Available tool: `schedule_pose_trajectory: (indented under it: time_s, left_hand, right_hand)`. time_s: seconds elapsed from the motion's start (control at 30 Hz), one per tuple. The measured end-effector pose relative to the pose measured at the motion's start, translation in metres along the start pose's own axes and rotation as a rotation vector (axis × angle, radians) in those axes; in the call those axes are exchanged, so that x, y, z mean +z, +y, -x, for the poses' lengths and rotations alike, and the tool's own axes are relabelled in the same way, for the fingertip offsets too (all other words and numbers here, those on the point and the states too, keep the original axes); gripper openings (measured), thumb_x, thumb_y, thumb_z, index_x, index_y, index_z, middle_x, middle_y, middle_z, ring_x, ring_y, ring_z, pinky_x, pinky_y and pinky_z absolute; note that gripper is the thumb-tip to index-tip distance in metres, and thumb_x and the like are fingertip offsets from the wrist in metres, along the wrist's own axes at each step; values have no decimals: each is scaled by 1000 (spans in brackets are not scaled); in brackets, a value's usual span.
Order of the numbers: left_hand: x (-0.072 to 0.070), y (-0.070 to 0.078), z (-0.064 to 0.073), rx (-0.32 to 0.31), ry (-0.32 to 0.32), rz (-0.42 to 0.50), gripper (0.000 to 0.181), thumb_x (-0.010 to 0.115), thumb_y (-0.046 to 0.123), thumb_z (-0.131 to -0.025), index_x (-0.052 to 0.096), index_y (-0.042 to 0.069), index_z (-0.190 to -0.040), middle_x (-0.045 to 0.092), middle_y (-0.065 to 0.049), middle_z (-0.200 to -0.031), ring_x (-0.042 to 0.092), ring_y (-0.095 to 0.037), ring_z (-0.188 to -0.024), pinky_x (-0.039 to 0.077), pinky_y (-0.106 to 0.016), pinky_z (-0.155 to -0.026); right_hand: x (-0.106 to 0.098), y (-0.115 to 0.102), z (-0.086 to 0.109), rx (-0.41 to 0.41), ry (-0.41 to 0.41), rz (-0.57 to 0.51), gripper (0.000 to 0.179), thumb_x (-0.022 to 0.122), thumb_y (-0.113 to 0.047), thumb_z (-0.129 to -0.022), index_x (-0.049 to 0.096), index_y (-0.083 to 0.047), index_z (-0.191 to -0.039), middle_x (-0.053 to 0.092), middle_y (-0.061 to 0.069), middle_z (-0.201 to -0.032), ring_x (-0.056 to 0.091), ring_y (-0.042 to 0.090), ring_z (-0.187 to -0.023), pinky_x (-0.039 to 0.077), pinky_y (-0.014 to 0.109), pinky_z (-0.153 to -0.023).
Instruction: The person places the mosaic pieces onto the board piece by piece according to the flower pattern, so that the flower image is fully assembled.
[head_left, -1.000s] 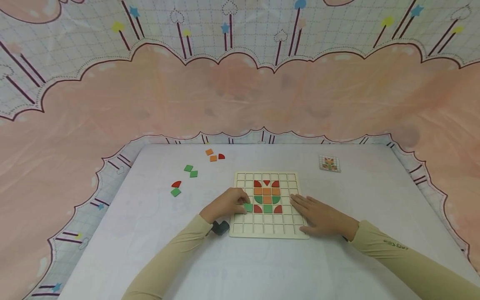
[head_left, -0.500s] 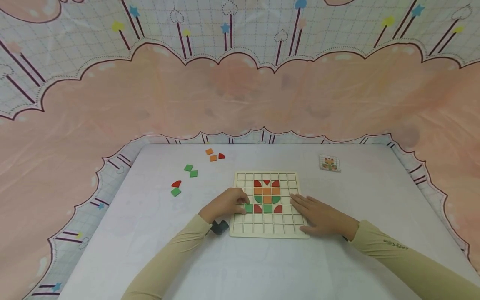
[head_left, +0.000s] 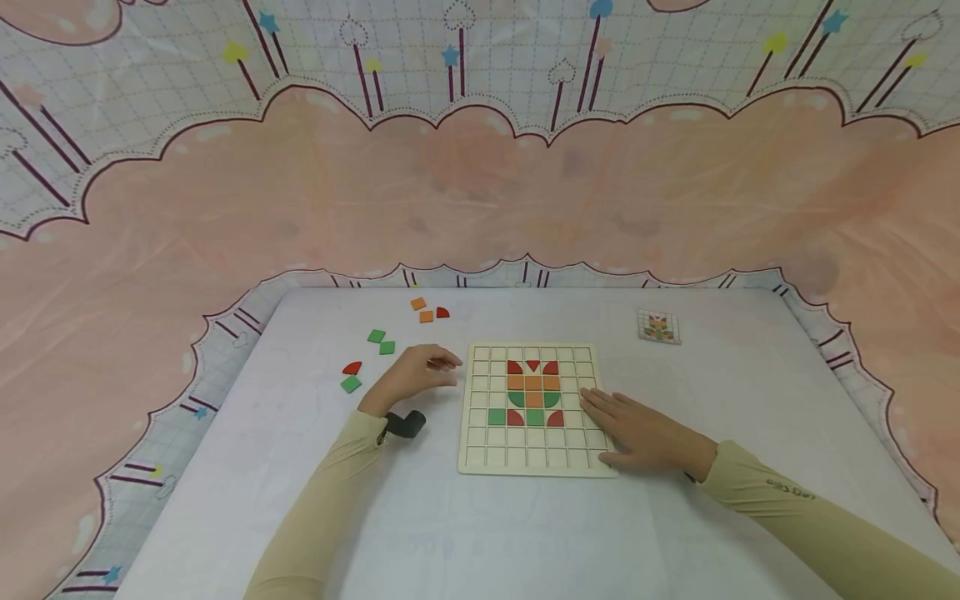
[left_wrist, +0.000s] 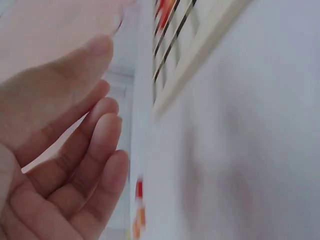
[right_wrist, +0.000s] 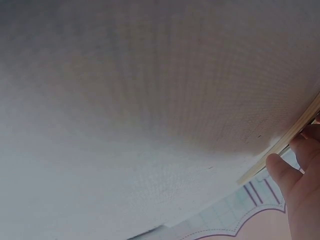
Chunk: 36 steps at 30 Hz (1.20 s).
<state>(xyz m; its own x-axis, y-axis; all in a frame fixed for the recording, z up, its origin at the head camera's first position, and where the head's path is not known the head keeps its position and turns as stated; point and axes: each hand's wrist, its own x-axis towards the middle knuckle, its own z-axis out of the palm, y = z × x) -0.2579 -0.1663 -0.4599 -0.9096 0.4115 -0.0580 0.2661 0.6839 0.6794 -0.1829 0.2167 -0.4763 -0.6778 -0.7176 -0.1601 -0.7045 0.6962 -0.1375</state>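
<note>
A pale grid board (head_left: 480, 454) lies on the white table, with red, orange and green tiles forming a pattern in its middle columns. One green square tile (head_left: 497, 417) sits at the left of the pattern's lowest row. My left hand (head_left: 416, 372) is in the air just left of the board, fingers loosely bent and apart from the thumb; the left wrist view shows nothing between the fingers (left_wrist: 107, 135) and thumb. My right hand (head_left: 648, 432) lies flat with straight fingers over the board's right edge. In the right wrist view its thumb (right_wrist: 282, 170) is by the board's edge.
Left of the board lie loose tiles: a red quarter-circle (head_left: 352, 367), green squares (head_left: 387, 347), orange squares (head_left: 426, 317) and another red quarter-circle (head_left: 442, 312). A small pattern card (head_left: 659, 327) is at the back right. A patterned cloth (head_left: 480, 200) hangs behind the table.
My left hand has let go of the green square tile, which stays in its grid cell, and has moved left and back off the board. My right hand has stayed in place.
</note>
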Motion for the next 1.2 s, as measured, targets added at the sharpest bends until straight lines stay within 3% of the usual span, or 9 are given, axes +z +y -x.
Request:
schedule_pose_trajectory:
  time_s: [0.23,0.4,0.53,0.73,1.03,1.2]
  left_hand:
    - [-38,-36,3,-92,180,6,33,69,11,-84,64,0,-115,63,-19,-115,58,-31,-106,49,-41,-94]
    - [-47,-59,2,-210,209,-44,39,69,13,-85,61,1,-121,57,-21,-122,55,-34,-112,44,-46,-98]
    - [-47,-69,3,-254,218,-83,40,69,12,-85,60,0,-122,55,-23,-126,50,-36,-118,38,-49,-103]
    - [-44,-76,4,-257,250,-118,37,67,8,-85,60,-3,-119,54,-25,-126,49,-39,-118,40,-49,-101]
    - [-44,-75,6,-219,271,-128,31,65,2,-84,62,-5,-115,59,-26,-118,54,-39,-111,43,-48,-96]
    - [-44,-72,9,-259,272,-112,30,65,3,-85,62,-5,-114,59,-26,-113,56,-37,-105,45,-47,-93]
  right_hand:
    - [0,1,1,-5,5,2,78,54,-48,-90,26,-4,-148,22,12,-156,24,29,-143,28,47,-113]
    - [2,1,0,-2,6,9,78,54,-49,-89,26,-4,-148,23,11,-156,24,29,-143,28,47,-113]
    - [3,2,0,-5,4,11,78,54,-49,-89,25,-5,-148,22,11,-156,24,28,-143,28,46,-113]
    - [2,1,0,-9,9,10,78,53,-49,-90,26,-5,-148,22,11,-156,24,28,-143,29,47,-113]
    - [3,2,1,-3,12,22,78,53,-49,-89,26,-5,-148,23,11,-156,25,28,-143,29,47,-112]
    - [4,4,0,0,19,32,79,54,-50,-89,27,-5,-148,24,10,-156,26,28,-142,30,47,-112]
